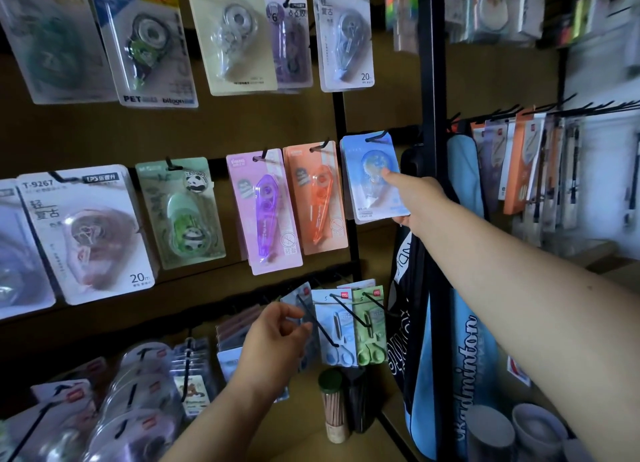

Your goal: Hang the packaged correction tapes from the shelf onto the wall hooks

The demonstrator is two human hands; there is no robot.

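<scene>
While the right hand (417,198) grips the blue packet (372,177), fingers hidden, the left hand (277,337) hangs loose.

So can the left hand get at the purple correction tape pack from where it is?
Probably yes: the left hand sits open below the purple pack, nothing lies between them, and the right hand is busy on the blue pack.

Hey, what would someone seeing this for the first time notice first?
Probably the right hand stretched up to the blue correction tape pack, which hangs on a hook at the middle row's right end. Beside it hang bright orange and purple packs, while the left hand hovers lower, near packaged scissors.
</scene>
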